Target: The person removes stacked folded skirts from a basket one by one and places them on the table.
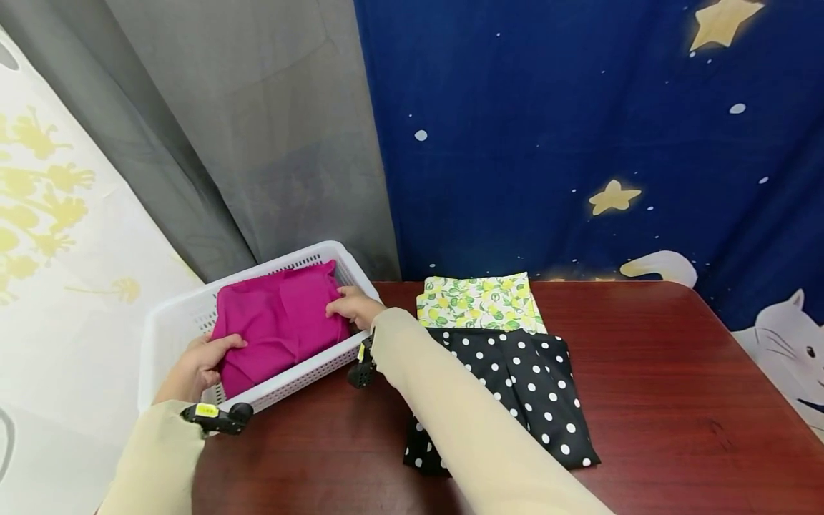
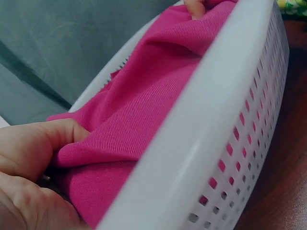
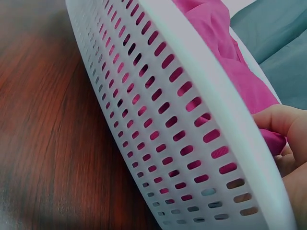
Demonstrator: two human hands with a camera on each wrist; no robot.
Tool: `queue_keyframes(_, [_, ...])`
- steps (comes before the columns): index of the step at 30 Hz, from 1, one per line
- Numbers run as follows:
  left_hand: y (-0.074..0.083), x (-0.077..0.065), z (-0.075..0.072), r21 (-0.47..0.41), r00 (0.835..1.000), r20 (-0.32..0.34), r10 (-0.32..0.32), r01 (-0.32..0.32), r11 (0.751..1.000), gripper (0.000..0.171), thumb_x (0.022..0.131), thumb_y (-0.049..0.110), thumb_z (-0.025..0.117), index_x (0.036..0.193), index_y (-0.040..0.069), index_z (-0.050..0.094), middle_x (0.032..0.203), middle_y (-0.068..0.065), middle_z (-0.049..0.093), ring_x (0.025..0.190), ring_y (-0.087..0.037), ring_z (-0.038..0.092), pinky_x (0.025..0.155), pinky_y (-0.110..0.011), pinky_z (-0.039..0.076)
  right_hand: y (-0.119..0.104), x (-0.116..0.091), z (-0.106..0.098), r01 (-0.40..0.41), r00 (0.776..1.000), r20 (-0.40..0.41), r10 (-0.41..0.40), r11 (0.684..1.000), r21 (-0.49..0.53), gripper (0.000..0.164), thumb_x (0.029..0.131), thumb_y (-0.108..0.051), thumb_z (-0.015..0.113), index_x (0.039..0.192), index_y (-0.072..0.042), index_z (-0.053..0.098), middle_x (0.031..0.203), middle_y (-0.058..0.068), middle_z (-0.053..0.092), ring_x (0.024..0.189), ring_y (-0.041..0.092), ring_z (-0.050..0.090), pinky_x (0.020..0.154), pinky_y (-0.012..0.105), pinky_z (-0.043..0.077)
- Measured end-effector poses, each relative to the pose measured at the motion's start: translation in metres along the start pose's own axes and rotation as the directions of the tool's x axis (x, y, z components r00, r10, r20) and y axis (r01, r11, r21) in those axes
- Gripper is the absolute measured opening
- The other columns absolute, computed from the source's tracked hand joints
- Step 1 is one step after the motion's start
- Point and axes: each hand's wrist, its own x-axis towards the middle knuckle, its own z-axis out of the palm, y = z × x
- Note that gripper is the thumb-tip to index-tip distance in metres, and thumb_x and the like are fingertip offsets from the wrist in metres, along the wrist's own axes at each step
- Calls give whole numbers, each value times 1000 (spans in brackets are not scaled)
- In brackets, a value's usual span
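Only overhead, polka-dot cloth [image 1: 515,386], wrist views just magenta cloth [image 2: 144,105], basket [image 3: 192,86]

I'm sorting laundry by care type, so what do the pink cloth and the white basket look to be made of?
The magenta cloth looks like a matte knit or fine-ribbed fabric, perhaps cotton jersey: the left wrist view shows fine parallel ribs and soft folds. The white basket looks like molded plastic, smooth and slightly glossy, with regular slotted holes in its wall. Both hands hold the cloth inside it.
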Motion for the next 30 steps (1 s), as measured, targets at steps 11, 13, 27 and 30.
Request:
queue_keyframes(11, [11, -5, -2, -45, 997, 38, 68, -66, 997, 22, 82, 0, 57, 79, 21, 54, 69, 5, 59, 61, -9, 59, 56, -26, 52, -4, -2, -4, 3, 999, 39, -7, 996, 84, 54, 77, 1, 58, 129, -6, 47, 105, 9, 54, 89, 21, 51, 85, 36, 45])
queue_keyframes(13, [13, -7, -2, -53, 995, 49, 92, -89, 995, 22, 82, 0, 57, 81, 21, 53, 70, 4, 60, 61, -10, 60, 57, -26, 52, -6, -4, -5, -1, 999, 40, -3, 995, 100, 57, 76, 0, 58, 131, -7, 46, 107, 9, 54, 90, 21, 51, 85, 38, 45])
queue_keyframes(27, [27, -21, -4, -57, 979, 103, 177, -172, 984, 15, 86, 3, 55, 85, 18, 53, 72, 2, 63, 63, -11, 63, 57, -27, 53, -22, -16, -14, 25, 998, 55, -32, 992, 127, 56, 77, -3, 59, 131, -9, 47, 101, 7, 53, 89, 23, 51, 81, 41, 44])
queue_keyframes(30, [30, -24, -4, -62, 973, 119, 197, -191, 980, 16, 86, 3, 54, 85, 18, 53, 70, 1, 64, 61, -11, 63, 54, -27, 53, -26, -18, -16, 30, 997, 62, -39, 991, 129, 54, 76, -2, 59, 129, -9, 49, 99, 6, 54, 88, 21, 52, 80, 40, 46])
